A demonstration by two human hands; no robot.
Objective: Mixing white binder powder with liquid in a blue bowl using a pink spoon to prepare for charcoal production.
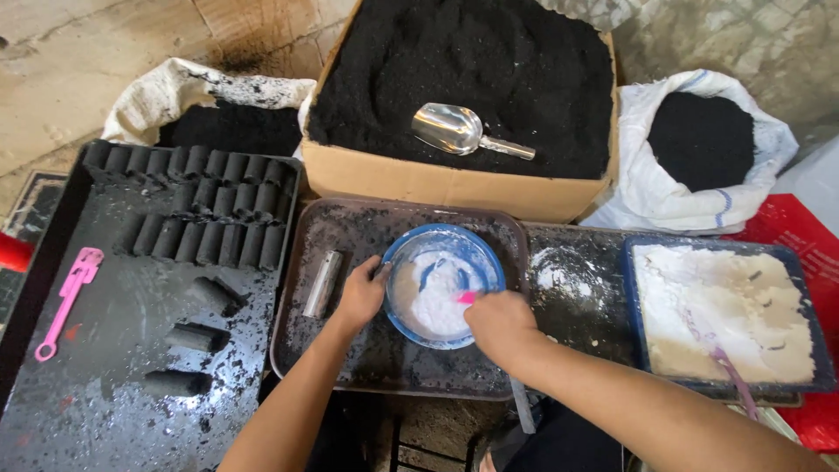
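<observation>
The right hand [500, 322] is closed around a small pink tool [467, 298], its tip in the white powder inside the blue bowl [443, 284]. The left hand [360, 295] grips the bowl's left rim, fingers curled over the edge. The bowl sits on a dusty brown tray [350, 350], beside a short metal tube [322, 283]. Left of it, a black tray [105, 367] carries rows of black cylindrical briquettes [210, 229] and a pink plastic tool [68, 301]. To the right stands a blue tray of white powder [725, 310]. Behind, a cardboard box [437, 183] of black powder holds a metal scoop [459, 131].
</observation>
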